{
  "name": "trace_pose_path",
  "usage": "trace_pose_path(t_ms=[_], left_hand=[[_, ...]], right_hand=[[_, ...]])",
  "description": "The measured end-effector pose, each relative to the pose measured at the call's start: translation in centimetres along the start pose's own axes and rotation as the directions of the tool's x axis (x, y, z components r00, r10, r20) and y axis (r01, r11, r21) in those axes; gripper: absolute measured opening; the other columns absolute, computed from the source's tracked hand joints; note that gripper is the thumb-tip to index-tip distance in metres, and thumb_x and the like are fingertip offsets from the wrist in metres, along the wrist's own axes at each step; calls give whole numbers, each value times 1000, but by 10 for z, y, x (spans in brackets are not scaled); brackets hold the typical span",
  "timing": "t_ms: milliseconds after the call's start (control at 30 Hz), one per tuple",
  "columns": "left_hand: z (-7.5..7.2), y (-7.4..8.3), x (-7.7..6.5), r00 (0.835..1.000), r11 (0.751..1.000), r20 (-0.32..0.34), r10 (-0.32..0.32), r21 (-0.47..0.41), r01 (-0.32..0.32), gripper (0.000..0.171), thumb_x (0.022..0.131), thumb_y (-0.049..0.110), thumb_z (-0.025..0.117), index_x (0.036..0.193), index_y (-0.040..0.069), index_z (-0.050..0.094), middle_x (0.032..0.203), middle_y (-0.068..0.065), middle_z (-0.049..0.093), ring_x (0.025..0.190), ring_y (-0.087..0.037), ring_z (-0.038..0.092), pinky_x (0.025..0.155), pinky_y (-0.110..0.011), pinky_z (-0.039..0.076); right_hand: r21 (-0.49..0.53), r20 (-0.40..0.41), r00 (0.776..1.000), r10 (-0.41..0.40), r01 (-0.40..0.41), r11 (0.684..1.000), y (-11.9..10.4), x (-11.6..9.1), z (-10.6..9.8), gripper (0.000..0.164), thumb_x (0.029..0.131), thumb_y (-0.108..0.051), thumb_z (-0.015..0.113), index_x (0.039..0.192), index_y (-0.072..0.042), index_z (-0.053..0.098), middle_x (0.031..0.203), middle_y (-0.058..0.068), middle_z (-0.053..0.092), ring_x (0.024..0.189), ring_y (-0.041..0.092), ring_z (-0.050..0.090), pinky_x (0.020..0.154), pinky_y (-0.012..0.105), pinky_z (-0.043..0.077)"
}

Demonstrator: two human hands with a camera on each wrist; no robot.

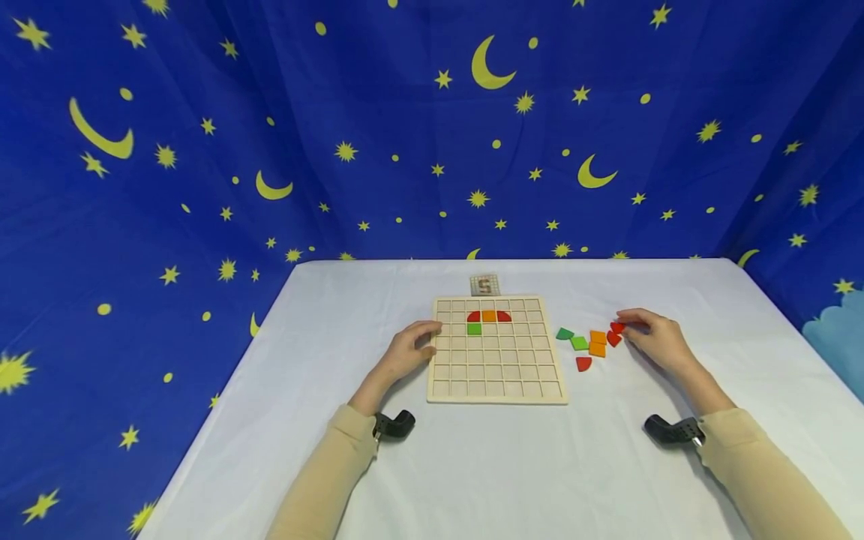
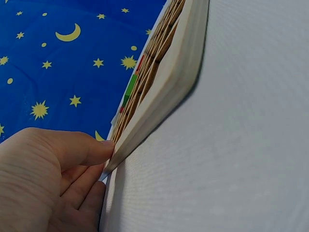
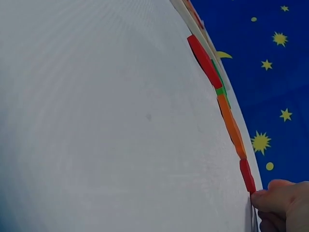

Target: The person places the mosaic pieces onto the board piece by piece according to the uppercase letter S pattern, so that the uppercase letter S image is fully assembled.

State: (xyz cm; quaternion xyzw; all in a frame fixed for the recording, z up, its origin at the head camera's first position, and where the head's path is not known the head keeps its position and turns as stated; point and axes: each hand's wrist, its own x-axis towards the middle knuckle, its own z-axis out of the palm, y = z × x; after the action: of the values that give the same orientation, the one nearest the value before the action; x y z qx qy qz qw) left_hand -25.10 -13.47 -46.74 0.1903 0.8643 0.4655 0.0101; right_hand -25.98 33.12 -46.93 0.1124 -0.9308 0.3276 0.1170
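- The gridded board [image 1: 497, 373] is laid on the worktop [image 1: 486, 472]; its left edge is touched by the left hand [image 1: 406, 350], thumb and fingers spread.
- To its right, loose pieces [image 1: 597, 349] are scattered.
- A red piece [image 3: 247, 175] is touched by the right hand [image 1: 660, 341]; whether pinched cannot be told.
- Four set pieces [image 1: 489, 316] are seated towards the board's far side.
- Beyond, a small card [image 1: 484, 286] is placed.

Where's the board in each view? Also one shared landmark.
Head: board, below and right of centre.
Left wrist: board, upper middle, seen nearly edge-on.
Right wrist: board, a sliver at the top edge, right of centre.
Shared landmark: starry backdrop.
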Motion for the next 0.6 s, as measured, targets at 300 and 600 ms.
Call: trace_pose_path(t_ms=[300,600], left_hand=[[1,-1,0,1000,1000,-3,-18,9,18,47,85,-3,64,130,3,55,132,-10,52,124,-24,47,107,-34,37],[0,1,-1,1000,1000,11,-17,-25,18,47,86,-5,61,131,2,54,133,-12,51,124,-25,47,106,-30,38]], right_hand=[[-33,-65,998,-19,17,999,-1,1,6,32,85,-5,68,114,4,60,99,24,65,96,43,58,89,61,41],[-16,-10,1000,-16,16,1000,-3,5,12,28,86,1,62,115,3,62,110,24,63,106,44,54,93,62,39]])
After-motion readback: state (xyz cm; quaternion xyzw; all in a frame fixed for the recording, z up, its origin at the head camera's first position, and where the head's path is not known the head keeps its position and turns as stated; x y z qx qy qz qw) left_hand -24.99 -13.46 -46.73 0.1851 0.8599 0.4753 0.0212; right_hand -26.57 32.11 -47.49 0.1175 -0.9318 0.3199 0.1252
